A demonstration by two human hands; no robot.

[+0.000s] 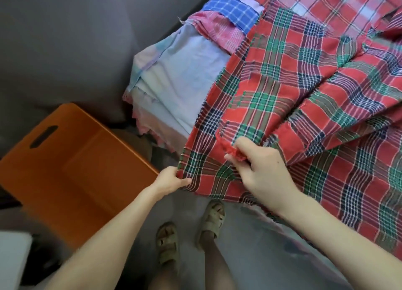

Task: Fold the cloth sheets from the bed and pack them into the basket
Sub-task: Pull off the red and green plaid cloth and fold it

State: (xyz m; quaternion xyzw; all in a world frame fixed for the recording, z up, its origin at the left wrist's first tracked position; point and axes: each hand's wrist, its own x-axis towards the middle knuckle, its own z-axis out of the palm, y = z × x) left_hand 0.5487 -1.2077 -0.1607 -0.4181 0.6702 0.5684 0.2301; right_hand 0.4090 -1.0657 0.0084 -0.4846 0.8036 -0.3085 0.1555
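Observation:
A red, green and navy plaid cloth sheet (293, 98) lies spread over the bed, its near edge hanging toward me. My left hand (169, 181) pinches the sheet's lower left corner. My right hand (258, 165) grips a frayed red edge of the same sheet a little to the right. An orange basket (71, 159) with a handle slot stands on the floor to the left of the bed, and nothing shows inside it.
A stack of pale blue, pink and blue-checked cloths (187, 76) lies on the bed's left side. Another red plaid sheet (326, 8) covers the far part. My sandalled feet (189, 231) stand on the grey floor (65, 39) between basket and bed.

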